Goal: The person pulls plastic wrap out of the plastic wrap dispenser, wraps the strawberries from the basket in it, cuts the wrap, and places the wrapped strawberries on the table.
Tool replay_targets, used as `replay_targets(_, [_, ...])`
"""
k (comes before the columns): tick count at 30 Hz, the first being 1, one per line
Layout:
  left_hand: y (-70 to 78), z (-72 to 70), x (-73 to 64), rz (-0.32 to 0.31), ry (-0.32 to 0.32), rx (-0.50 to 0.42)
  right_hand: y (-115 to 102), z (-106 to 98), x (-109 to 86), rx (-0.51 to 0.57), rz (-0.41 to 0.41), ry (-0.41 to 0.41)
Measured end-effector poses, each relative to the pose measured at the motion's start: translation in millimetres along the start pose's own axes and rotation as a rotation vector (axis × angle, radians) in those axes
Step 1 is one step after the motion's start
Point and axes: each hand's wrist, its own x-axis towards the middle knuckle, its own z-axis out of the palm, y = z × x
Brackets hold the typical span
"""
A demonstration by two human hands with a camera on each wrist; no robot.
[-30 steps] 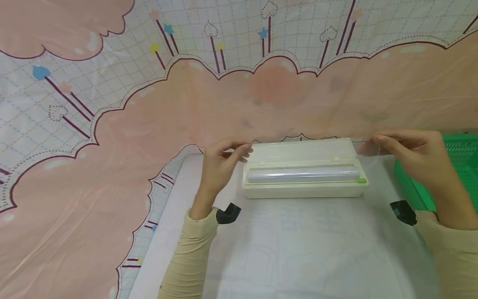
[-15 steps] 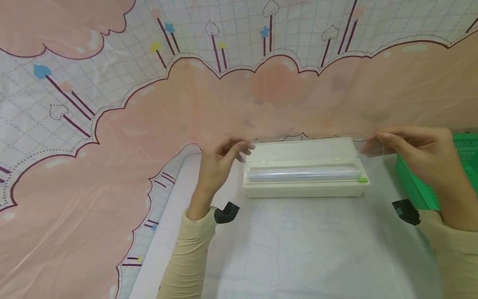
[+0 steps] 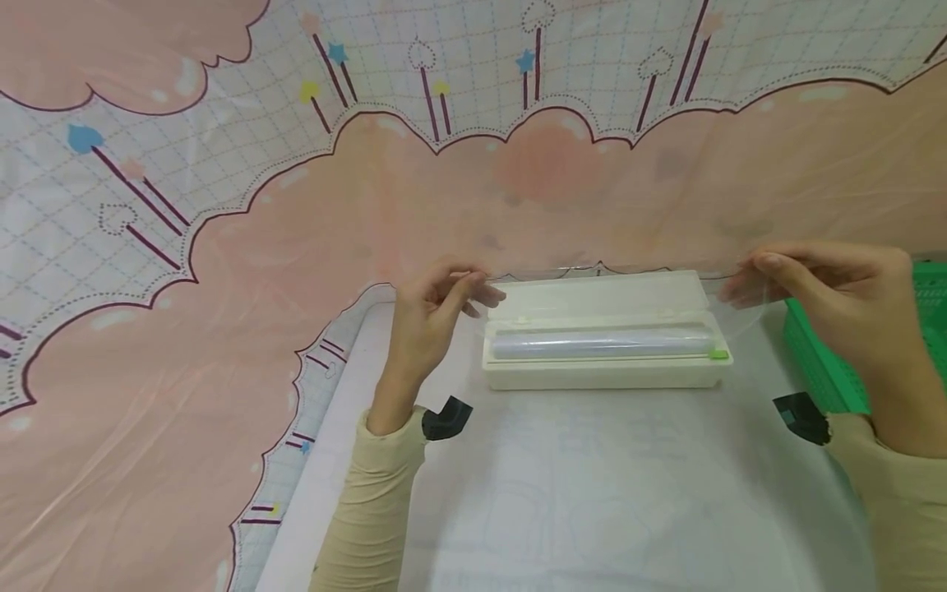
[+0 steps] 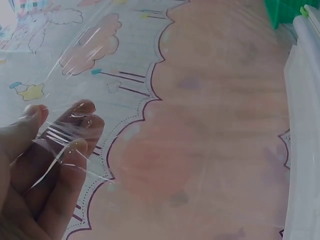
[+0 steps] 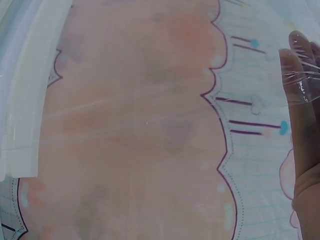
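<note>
Head cam: left hand (image 3: 427, 321) and right hand (image 3: 843, 306) are pinching barely visible clear film (image 4: 62, 137) beyond the ends of the white box (image 3: 602, 376), its roll (image 3: 602, 343) sitting inside. Left wrist: film's creasing over fingertips (image 4: 77, 145), box getting cut off. Right wrist: hand's running off-frame, can't tell the pinch there.

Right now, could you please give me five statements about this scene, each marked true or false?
1. The lid of the white box is open. True.
2. The roll lies outside the white box. False: the roll is inside.
3. The clear film reaches only the left grip. False: it also reaches the right grip.
4. The green basket is on the person's right. True.
5. The small tab is red. False: it is green.
</note>
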Motion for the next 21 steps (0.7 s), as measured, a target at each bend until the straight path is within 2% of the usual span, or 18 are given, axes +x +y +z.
replay_targets(3, [2.2, 0.1, -0.6, 0.004, 0.001, 0.005, -2.5, 0.6, -0.2, 0.022, -0.004, 0.003])
replay_targets(6, [5.4, -0.1, -0.7, 0.031, 0.008, 0.019, -6.1, 1.0, 1.1, 0.006, -0.010, 0.011])
replay_targets(15, [9.2, -2.7, 0.3, 0.128, 0.036, 0.037, -14.1, 3.1, 3.7, 0.079, -0.012, 0.030])
replay_targets(18, [8.9, -2.7, 0.8, 0.131, 0.031, 0.040, -14.4, 2.0, 3.4, 0.077, -0.012, 0.012])
replay_targets(21, [10.6, -2.9, -0.3, 0.106, 0.021, 0.044, -13.6, -0.7, 2.9, 0.059, -0.013, -0.026])
